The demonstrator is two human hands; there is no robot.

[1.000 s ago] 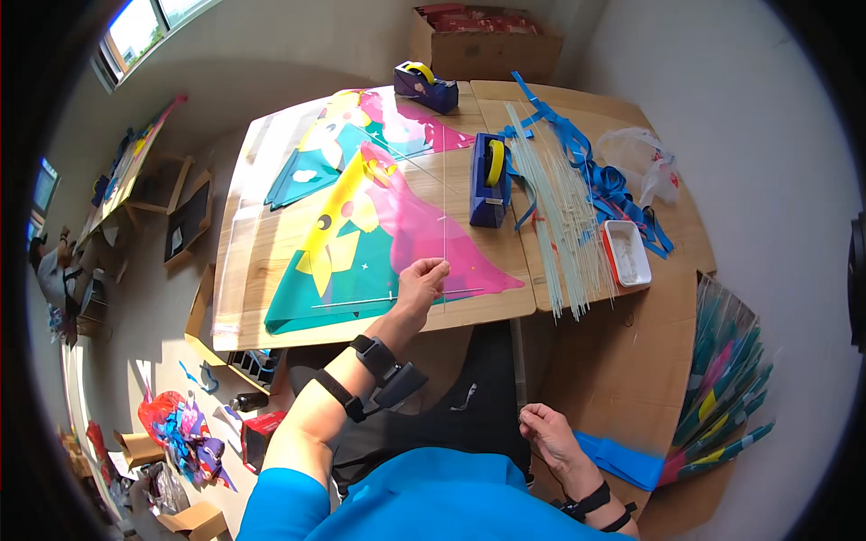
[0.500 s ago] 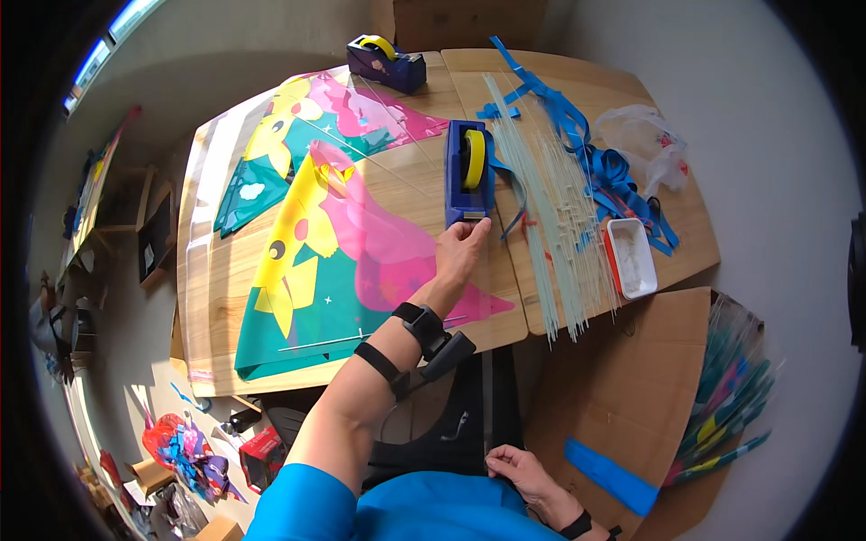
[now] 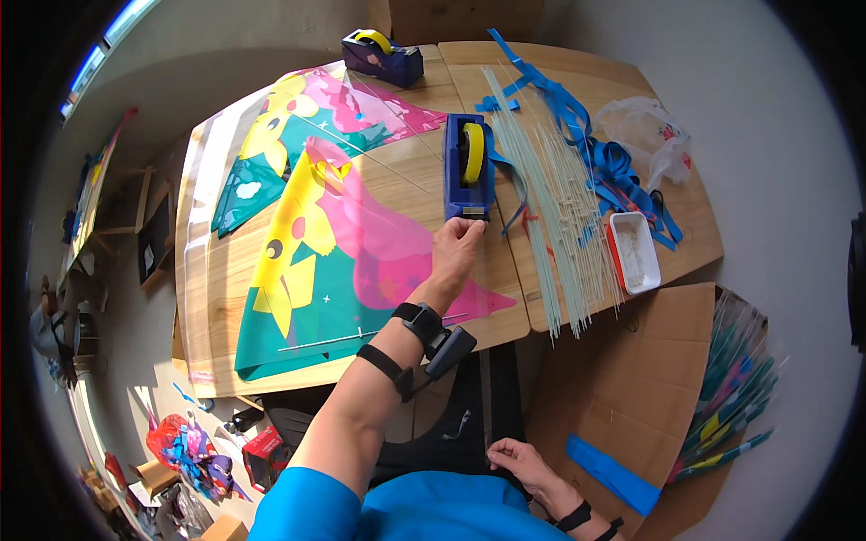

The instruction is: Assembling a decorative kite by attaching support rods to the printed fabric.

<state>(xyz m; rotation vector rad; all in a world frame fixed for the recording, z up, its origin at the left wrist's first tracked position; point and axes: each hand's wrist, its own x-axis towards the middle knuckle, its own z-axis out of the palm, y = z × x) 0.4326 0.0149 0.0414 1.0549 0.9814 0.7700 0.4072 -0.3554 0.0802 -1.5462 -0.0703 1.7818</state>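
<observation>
A blue tape dispenser (image 3: 456, 167) with a yellow-cored roll stands at the middle of the wooden table. My left hand (image 3: 456, 252) reaches up to its cutter end, thumb and fingers pinched on the tape there. From there a narrow, see-through strip of tape (image 3: 487, 397) runs down past the table edge toward my lap. My right hand (image 3: 523, 467) pinches its lower end, close to my body. Left of my left arm lies a kite sail (image 3: 397, 239) in green, yellow and pink, with a thin white rod (image 3: 334, 341) across its lower part.
A second printed sail (image 3: 262, 171) and another tape dispenser (image 3: 382, 61) lie farther back. Thin pale rods (image 3: 564, 207), blue ribbon (image 3: 609, 162), a plastic bag (image 3: 649, 135) and a white tray (image 3: 637, 254) are at right. A cardboard box (image 3: 622, 379) stands below, beside bundled kites (image 3: 731, 406).
My left hand has shifted very slightly at the dispenser's cutter end. The fingers of my right hand have altered a little. The whole view has tilted slightly; the sails and rods stay put.
</observation>
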